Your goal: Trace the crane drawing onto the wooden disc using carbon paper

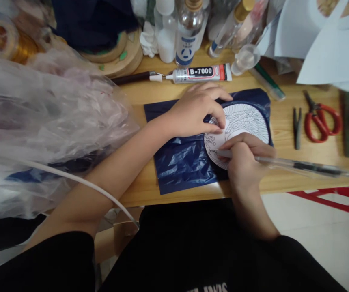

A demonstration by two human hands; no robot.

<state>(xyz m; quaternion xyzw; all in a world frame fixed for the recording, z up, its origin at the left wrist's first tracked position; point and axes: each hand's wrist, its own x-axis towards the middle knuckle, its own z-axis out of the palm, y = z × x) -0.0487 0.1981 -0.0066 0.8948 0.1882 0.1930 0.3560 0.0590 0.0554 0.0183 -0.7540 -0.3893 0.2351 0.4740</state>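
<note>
A round white paper with a printed line drawing of feather-like patterns lies over a dark blue carbon-paper-like sheet on the wooden table. My left hand rests on the paper's upper left, its fingers spread and bent, fingertips touching the paper and the blue sheet. In my right hand a clear pen is gripped near its tip. The pen slants, its tip at the drawing's lower left and its back end out to the right, slightly blurred. My right hand covers the drawing's lower part.
Behind the paper lie a B-7000 glue tube and a dark-handled tool. Bottles line the back. Red-handled pliers and black tweezers lie to the right. Plastic bags fill the left; a white cable crosses my left forearm.
</note>
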